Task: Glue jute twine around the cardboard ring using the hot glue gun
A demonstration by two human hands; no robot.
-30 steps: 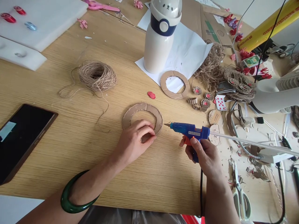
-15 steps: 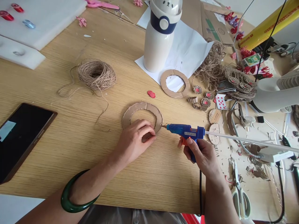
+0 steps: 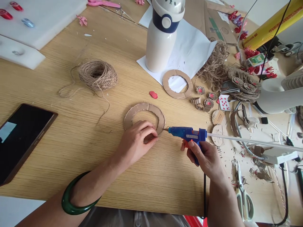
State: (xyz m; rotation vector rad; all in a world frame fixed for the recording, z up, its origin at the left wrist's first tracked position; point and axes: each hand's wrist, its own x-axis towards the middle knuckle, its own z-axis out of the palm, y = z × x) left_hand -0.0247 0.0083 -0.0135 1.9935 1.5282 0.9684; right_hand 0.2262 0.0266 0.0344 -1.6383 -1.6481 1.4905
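A flat cardboard ring (image 3: pixel 136 113) lies on the wooden table, and my left hand (image 3: pixel 141 136) grips its near side with thumb and fingers. My right hand (image 3: pixel 205 157) is wrapped round a blue hot glue gun (image 3: pixel 186 133), its orange trigger under the fingers and a long clear glue stick (image 3: pixel 239 138) jutting out of the back. The gun's nozzle points left and meets the ring's right outer edge, or comes very close to it. Twine seems to run along the ring's rim. Beyond the ring lie small red discs (image 3: pixel 153 94).
A ball of twine (image 3: pixel 97 75) sits left of the ring, a phone (image 3: pixel 23 142) farther left. A white bottle (image 3: pixel 161 41) stands behind on paper, near a second cardboard ring (image 3: pixel 167 85). Scissors (image 3: pixel 243 195), scraps and cables crowd the right side.
The glue gun's nozzle has shifted slightly down along the ring's right edge, towards me. My left hand and the ring stay where they were.
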